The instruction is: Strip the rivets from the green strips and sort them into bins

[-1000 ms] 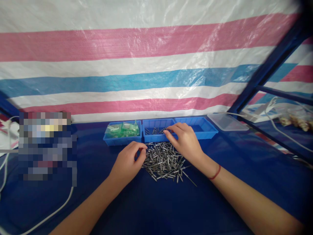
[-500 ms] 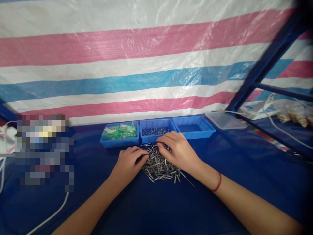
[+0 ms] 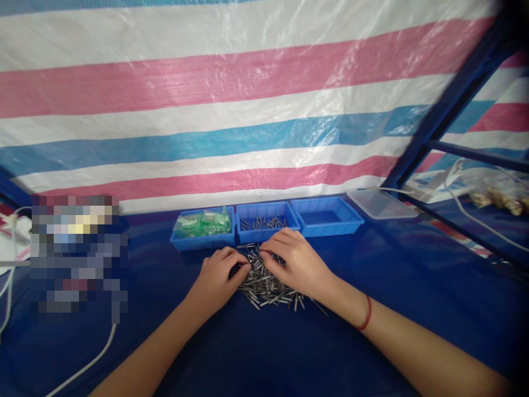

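A heap of silvery blind rivets (image 3: 268, 284) lies loose on the blue table, between and under my two hands. My left hand (image 3: 221, 275) rests at the heap's left edge, thumb and fingers closed in a pinch; whatever sits between the tips is too small to make out. Over the top of the heap, my right hand (image 3: 295, 262) has its thumb and forefinger drawn together, close to the left fingertips. What it pinches, if anything, is hidden. Just behind, the middle blue bin (image 3: 268, 234) holds some more rivets.
The left blue bin (image 3: 202, 241) contains green plastic packets (image 3: 206, 221). A third blue bin (image 3: 330, 225) stands on the right, beside a clear plastic lid (image 3: 382, 205). White cables (image 3: 93, 364) run along the left, near a blurred-out area. A striped tarp (image 3: 248, 132) hangs behind.
My right hand has moved slightly left and toward me, bringing its fingertips nearer my left hand. The left hand has hardly moved.
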The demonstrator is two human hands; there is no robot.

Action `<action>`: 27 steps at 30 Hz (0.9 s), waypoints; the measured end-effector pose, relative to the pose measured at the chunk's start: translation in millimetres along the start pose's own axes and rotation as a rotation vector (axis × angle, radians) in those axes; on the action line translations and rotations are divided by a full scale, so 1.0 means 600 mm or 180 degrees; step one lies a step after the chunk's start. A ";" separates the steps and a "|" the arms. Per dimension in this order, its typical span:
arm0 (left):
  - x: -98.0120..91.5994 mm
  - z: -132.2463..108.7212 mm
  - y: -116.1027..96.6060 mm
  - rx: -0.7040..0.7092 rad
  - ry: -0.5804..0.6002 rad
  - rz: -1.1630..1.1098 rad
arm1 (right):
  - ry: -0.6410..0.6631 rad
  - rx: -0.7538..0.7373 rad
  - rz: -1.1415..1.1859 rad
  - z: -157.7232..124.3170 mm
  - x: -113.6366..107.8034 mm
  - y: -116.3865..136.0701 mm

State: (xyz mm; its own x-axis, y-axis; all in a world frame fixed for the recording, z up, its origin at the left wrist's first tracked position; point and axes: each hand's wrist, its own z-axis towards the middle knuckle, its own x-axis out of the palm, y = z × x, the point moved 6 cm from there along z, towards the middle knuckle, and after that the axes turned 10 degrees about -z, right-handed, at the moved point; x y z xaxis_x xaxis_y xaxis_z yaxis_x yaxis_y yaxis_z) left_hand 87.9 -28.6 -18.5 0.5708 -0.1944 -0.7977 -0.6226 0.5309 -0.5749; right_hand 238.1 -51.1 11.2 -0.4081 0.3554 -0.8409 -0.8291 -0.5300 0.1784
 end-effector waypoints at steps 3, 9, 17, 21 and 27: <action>0.000 0.000 -0.001 0.0016 0.0023 -0.0044 | 0.0000 0.0012 0.0072 0.000 0.002 0.000; -0.020 0.001 0.001 -0.0154 -0.0360 -0.0449 | -0.0013 0.0046 0.0285 -0.001 0.006 0.002; -0.014 -0.010 -0.010 -0.0107 -0.0490 -0.1559 | -0.0187 0.0388 0.1408 -0.003 0.007 0.010; -0.009 -0.013 -0.014 0.0009 -0.0486 -0.1679 | -0.0076 0.1029 0.2117 -0.007 0.019 -0.002; -0.010 -0.014 -0.026 0.0121 -0.0505 -0.1558 | -0.0067 0.1187 0.2818 -0.007 0.028 0.000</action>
State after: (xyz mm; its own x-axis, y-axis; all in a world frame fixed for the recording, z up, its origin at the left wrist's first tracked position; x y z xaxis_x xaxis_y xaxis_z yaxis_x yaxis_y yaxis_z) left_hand 89.6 -42.5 -6.2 0.8665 -0.3017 -0.3976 -0.2439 0.4391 -0.8647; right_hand 233.0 -48.5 -5.2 -0.9484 -0.0403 -0.3145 -0.2837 -0.3351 0.8985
